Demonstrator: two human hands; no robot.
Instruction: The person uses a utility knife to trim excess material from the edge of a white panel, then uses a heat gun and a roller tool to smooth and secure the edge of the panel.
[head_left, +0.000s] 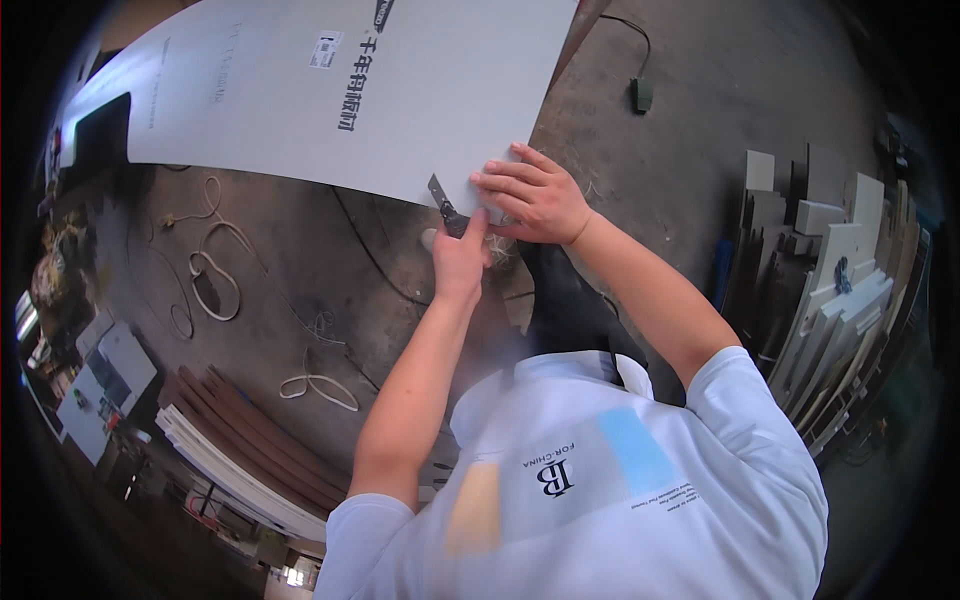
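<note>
The left hand [460, 255] is closed around a small knife [443, 203] whose blade meets the lower edge of the big grey board [330, 110]. The right hand [535, 195] lies flat on the board's corner, fingers spread, pressing it down. The cut seems only just begun at the edge; almost the whole board looks uncut.

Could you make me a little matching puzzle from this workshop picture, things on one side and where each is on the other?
Things:
1. large grey flat board
2. small utility knife
3. looped pale cord
4. stack of pale offcut panels

Places:
A. lying on the floor, left
B. leaning at far right
C. in the left hand
D. under the right hand

Pairs: 1-D, 2-C, 3-A, 4-B
</note>
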